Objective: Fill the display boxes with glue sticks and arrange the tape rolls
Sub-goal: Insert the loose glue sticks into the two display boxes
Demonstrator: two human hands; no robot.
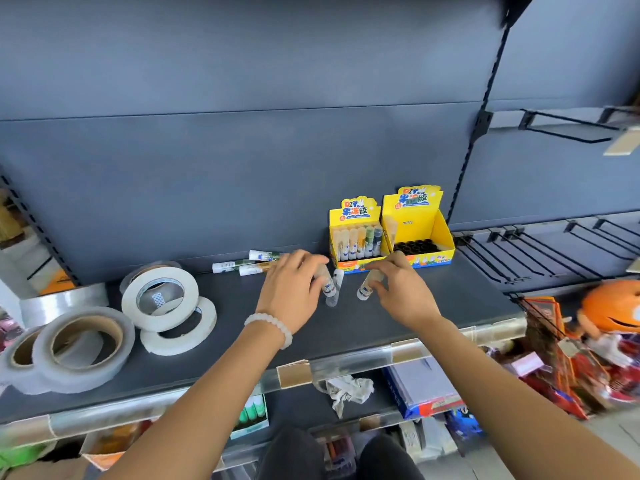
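On the shelf [381, 317], left hand [292, 292] and right hand [401, 292] each have fingers clamped on a glue stick [367, 287] just near of the display boxes [417, 233]; best carried upright & seated one per slot in the right, nearly empty box, w/ tape rolls [162, 299] waiting at left.

My left hand [292, 289] hides the top of one glue stick [327, 284]; tape rolls [20, 358] at lower left are cut off.

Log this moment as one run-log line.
left hand: gripping glue stick | right hand: gripping glue stick | left display box: sticks inside | right display box: empty slots
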